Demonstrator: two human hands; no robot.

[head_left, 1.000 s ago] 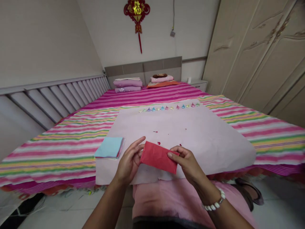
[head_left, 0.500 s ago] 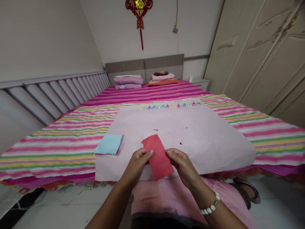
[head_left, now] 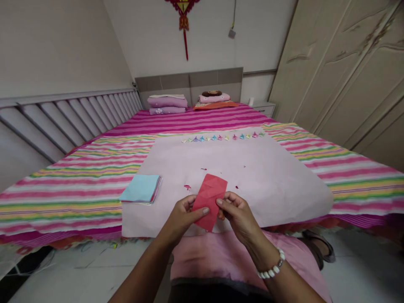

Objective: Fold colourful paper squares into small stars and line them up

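Between my two hands is a red sheet of paper point(head_left: 210, 193), folded to a rectangle and marked with creases. My left hand point(head_left: 186, 214) pinches its left edge, thumb on top and fingers behind. On the opposite side, my right hand point(head_left: 235, 210) grips the right edge, also with the thumb in front. The paper is held up over the front edge of a large pale pink sheet point(head_left: 268, 176). Small red scraps point(head_left: 187, 187) lie on that sheet beyond my hands.
A stack of coloured paper point(head_left: 140, 188), light blue on top, sits left of my hands. Several small folded paper pieces point(head_left: 214, 137) form a row along the sheet's far side. Underneath is a bed with a striped cover point(head_left: 85, 176); a pink cloth point(head_left: 202, 256) covers my lap.
The red paper has turned from leaning left to leaning right, and creases now show on its face. Both hands still hold it. The view has shifted slightly.
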